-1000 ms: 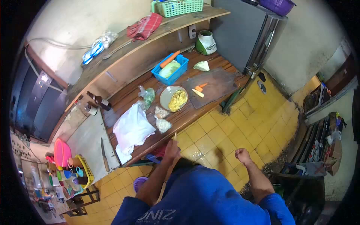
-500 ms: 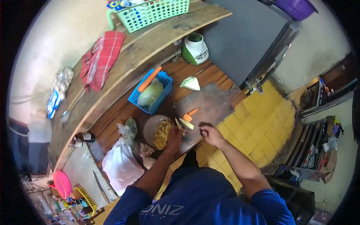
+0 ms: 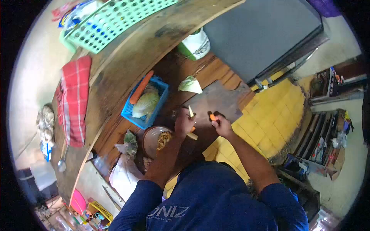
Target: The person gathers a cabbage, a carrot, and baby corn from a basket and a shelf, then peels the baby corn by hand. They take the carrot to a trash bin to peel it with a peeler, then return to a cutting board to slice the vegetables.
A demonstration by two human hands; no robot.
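Left forearm covers part of plate (image 3: 149,139), left of centre. Left hand (image 3: 185,122) partly hides 1 orange piece (image 3: 193,129); 1 pale chunk (image 3: 192,136) just below. Left hand, mid-frame, closed round pale pointed item (image 3: 190,111), too blurred to identify. Right hand (image 3: 222,125), right of centre, pinches 1 carrot piece (image 3: 212,116), fingers curled. Hands near each other, apart. Cutting board (image 3: 221,101) extends above both; open room right, over yellow floor (image 3: 269,119). Blue basket (image 3: 161,104) stands upper left of hands.
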